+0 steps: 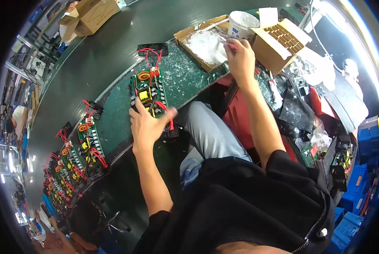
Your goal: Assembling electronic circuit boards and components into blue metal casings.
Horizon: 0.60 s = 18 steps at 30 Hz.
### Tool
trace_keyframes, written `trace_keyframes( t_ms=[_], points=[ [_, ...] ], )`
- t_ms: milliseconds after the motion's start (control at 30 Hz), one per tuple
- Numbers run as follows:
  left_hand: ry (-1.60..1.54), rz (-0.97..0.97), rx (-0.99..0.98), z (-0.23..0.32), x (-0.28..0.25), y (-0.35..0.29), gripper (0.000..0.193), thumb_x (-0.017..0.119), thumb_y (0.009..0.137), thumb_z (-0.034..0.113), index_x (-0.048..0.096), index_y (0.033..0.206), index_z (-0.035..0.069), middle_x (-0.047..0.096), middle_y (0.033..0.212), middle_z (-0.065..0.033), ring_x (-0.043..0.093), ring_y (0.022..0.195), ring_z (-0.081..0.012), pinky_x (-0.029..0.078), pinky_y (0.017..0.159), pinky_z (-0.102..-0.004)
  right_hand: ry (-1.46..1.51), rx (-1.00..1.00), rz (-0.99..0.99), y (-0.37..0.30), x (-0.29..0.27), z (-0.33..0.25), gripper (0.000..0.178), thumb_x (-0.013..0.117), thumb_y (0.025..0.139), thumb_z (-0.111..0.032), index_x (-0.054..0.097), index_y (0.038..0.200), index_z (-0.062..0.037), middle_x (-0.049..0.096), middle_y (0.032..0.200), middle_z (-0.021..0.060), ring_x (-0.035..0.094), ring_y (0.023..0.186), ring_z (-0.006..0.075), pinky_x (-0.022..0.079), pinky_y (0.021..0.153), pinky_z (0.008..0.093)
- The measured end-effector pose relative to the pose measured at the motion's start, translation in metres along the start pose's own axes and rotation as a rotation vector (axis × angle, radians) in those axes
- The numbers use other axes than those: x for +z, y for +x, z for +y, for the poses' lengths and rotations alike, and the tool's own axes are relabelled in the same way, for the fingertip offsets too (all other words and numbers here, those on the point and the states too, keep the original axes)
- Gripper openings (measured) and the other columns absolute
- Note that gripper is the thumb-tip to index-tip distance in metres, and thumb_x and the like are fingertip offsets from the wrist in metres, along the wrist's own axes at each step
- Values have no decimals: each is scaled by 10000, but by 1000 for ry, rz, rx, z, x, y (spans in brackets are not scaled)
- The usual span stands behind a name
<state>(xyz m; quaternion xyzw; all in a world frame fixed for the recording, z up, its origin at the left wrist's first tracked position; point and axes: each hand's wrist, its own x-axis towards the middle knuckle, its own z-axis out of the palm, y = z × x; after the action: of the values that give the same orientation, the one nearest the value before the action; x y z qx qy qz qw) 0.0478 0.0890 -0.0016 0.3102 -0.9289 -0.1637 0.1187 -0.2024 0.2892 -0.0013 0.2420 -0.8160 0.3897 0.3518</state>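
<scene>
A green circuit board (160, 91) with copper coils, a yellow transformer and red wires lies in front of me on the bench. Across its near end rests my left hand (147, 126), fingers along the left side and thumb by the red wires at the right. A black end plate (153, 49) hangs off the board's far end by red wires. My right hand (241, 63) pinches a thin red tool (229, 44), its kind unclear, at the right edge of a cardboard tray (207, 67) smeared with white paste (204, 45).
A white bucket (242, 21) and a carton with dividers (282, 40) stand behind my right hand. Several similar boards (88, 139) line the bench at left. An open carton (90, 19) sits far left. Blue crates (350, 226) are stacked at right. Another person's arm (62, 235) shows lower left.
</scene>
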Motion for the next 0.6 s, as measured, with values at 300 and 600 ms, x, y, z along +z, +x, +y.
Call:
trace_keyframes(
  t_ms=[300,600],
  points=[
    [117,-43,18,5,0,0,1012,832,620,474,364,1414,56,453,1220,-311,542,1053,-487,494,873,-501,-183,-14,-260,47,9,10,363,613,923,-316,685,795,17,642,695,233,648,741,420,519,643,449],
    [-517,351,532,30,-92,-12,631,791,721,136,530,1273,-24,548,1313,-154,513,1242,-282,382,1047,-390,-120,32,-302,28,-14,6,336,605,923,-246,651,801,64,628,716,269,640,703,424,490,617,460]
  ],
)
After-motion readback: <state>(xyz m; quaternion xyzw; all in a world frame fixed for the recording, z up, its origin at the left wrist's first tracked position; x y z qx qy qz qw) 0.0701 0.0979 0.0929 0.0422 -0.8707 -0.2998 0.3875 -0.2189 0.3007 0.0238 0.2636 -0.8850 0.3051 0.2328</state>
